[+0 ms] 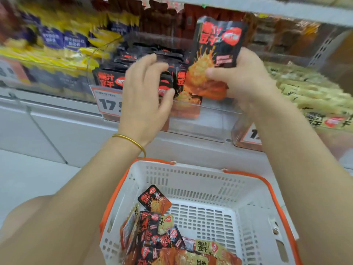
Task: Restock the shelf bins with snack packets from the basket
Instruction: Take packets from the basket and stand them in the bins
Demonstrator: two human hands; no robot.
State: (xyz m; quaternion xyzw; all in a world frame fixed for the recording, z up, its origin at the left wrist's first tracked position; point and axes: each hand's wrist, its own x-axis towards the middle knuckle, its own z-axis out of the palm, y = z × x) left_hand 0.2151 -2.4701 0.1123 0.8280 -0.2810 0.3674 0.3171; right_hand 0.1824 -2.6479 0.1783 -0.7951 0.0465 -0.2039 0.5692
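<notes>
Head view, items as seen.

Right hand (242, 81): mine, raised to the shelf, grasping one black-and-red snack packet (215, 54) by its lower end, thumb across the front, fingers behind. The packet stands upright above the clear shelf bin (200, 129), its top well clear of the stock below.

Left hand (145, 92): mine, released, fingers spread and loosely bent, holding nothing. It sits in front of the bin, fingertips at the row of packets (152, 60) already standing in it. Blurred, so I cannot tell whether the fingers actually touch them. A gold bangle (133, 142) is on that wrist.

Shelf bin: clear plastic, filled with matching black-and-red packets standing on edge; a price tag (107, 102) reading "17" is fixed to its front left.

Neighbouring stock: yellow and blue packets (63, 41) in the bin to the left; pale green packets (309, 92) in the bin to the right, with a second price tag (252, 134) partly hidden behind my right forearm.

Basket (191, 178): white slotted plastic with an orange rim, below my arms. More snack packets (156, 232), black-and-red mixed with a few pale green, lie heaped in its near left corner.
</notes>
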